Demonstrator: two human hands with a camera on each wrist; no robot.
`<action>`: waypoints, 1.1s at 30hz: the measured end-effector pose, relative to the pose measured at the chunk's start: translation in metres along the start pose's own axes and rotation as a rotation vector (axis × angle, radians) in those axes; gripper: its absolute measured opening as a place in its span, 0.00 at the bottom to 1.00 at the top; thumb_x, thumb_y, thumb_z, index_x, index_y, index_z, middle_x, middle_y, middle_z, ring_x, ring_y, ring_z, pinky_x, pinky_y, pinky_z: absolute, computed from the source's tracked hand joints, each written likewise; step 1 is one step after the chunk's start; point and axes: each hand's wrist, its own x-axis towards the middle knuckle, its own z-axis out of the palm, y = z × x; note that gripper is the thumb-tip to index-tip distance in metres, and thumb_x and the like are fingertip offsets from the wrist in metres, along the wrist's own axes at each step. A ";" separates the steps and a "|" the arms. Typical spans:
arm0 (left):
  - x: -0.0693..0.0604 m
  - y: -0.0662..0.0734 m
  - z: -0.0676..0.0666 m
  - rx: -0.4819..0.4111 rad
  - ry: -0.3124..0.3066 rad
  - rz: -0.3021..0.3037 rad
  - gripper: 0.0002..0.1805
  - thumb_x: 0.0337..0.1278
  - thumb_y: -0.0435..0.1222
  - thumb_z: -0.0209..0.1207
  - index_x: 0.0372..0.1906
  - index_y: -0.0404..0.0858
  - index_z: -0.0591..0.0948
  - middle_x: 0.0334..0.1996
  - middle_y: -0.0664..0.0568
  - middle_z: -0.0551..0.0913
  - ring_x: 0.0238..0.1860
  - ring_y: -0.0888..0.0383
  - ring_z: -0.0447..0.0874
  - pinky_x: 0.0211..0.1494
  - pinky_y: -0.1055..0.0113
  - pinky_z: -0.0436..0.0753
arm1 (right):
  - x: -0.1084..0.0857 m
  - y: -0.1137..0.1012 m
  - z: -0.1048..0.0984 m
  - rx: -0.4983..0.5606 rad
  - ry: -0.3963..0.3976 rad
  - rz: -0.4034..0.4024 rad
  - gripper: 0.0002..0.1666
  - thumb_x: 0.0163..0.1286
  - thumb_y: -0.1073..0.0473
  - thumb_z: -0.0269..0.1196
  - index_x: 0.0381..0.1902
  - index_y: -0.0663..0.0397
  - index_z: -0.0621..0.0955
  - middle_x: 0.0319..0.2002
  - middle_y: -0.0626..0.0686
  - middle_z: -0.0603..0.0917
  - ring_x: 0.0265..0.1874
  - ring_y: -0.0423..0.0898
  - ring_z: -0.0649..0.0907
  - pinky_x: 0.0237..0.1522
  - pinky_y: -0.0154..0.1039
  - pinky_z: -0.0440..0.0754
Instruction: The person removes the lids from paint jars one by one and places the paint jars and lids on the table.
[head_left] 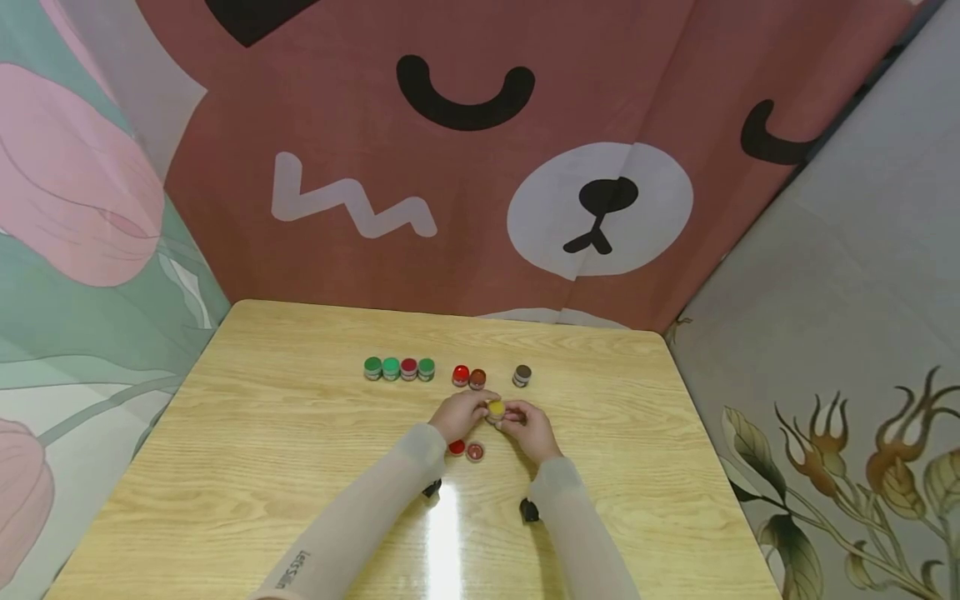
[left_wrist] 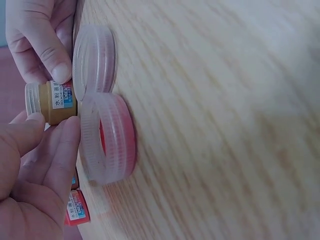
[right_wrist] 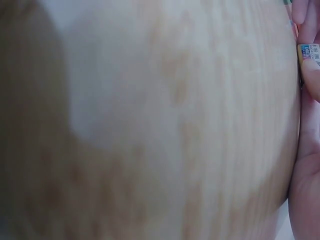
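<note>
A small gouache paint jar point(head_left: 496, 408) with yellow-ochre paint stands upright between both hands. In the left wrist view the jar point(left_wrist: 62, 102) has a ribbed translucent lid point(left_wrist: 33, 98). My left hand point(head_left: 456, 416) grips it from the left, the thumb at the lid. From the right, my right hand point(head_left: 533, 429) holds the jar, its thumb on the label. At the right wrist view's edge, part of the labelled jar point(right_wrist: 307, 51) shows. Nearer than the jar, two loose lids lie on the table, one red point(head_left: 456, 448) and one reddish-brown point(head_left: 475, 452).
Behind the hands stand a red jar point(head_left: 461, 376) and a brown jar point(head_left: 477, 379), with a dark brown jar point(head_left: 522, 376) to their right. A row of several green and red jars point(head_left: 391, 368) stands farther left on the wooden table point(head_left: 300, 417). A printed curtain hangs behind.
</note>
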 end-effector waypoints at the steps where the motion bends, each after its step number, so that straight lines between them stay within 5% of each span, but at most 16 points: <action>1: 0.000 0.000 0.000 0.007 0.000 0.000 0.19 0.71 0.33 0.58 0.64 0.40 0.80 0.61 0.44 0.82 0.61 0.45 0.80 0.64 0.51 0.79 | 0.000 0.000 0.000 -0.001 0.001 0.001 0.18 0.64 0.71 0.70 0.52 0.67 0.83 0.43 0.57 0.85 0.43 0.47 0.84 0.45 0.34 0.84; 8: 0.000 0.002 0.001 -0.039 -0.004 -0.067 0.16 0.69 0.34 0.61 0.59 0.40 0.78 0.49 0.44 0.87 0.51 0.48 0.86 0.55 0.54 0.84 | 0.000 0.004 -0.002 0.025 -0.002 -0.062 0.18 0.63 0.70 0.71 0.51 0.67 0.83 0.43 0.56 0.86 0.42 0.45 0.84 0.45 0.34 0.84; 12: 0.000 0.001 0.001 -0.041 -0.006 -0.058 0.19 0.70 0.33 0.61 0.62 0.40 0.77 0.51 0.44 0.86 0.52 0.48 0.86 0.55 0.54 0.84 | 0.001 0.008 -0.003 0.023 -0.009 -0.109 0.17 0.64 0.69 0.70 0.51 0.67 0.83 0.42 0.55 0.86 0.41 0.44 0.83 0.43 0.33 0.84; 19: 0.001 -0.002 0.002 0.033 -0.005 -0.004 0.20 0.70 0.33 0.59 0.64 0.41 0.80 0.59 0.46 0.83 0.58 0.46 0.82 0.61 0.51 0.81 | 0.000 0.007 -0.003 0.034 -0.019 -0.095 0.17 0.65 0.67 0.71 0.51 0.68 0.83 0.42 0.56 0.86 0.42 0.46 0.84 0.44 0.35 0.85; 27: 0.001 0.000 0.005 -0.015 0.011 -0.106 0.16 0.69 0.41 0.62 0.56 0.41 0.78 0.48 0.46 0.87 0.51 0.49 0.86 0.55 0.55 0.84 | 0.000 0.001 -0.002 0.023 0.001 -0.021 0.18 0.64 0.70 0.71 0.52 0.67 0.83 0.44 0.57 0.86 0.43 0.47 0.84 0.45 0.34 0.84; 33: 0.001 -0.002 0.006 -0.033 0.023 -0.099 0.15 0.69 0.39 0.62 0.56 0.40 0.78 0.49 0.45 0.87 0.53 0.48 0.85 0.58 0.55 0.83 | 0.001 0.000 -0.001 0.013 0.010 0.004 0.18 0.63 0.70 0.71 0.52 0.67 0.83 0.43 0.57 0.86 0.43 0.48 0.83 0.45 0.32 0.83</action>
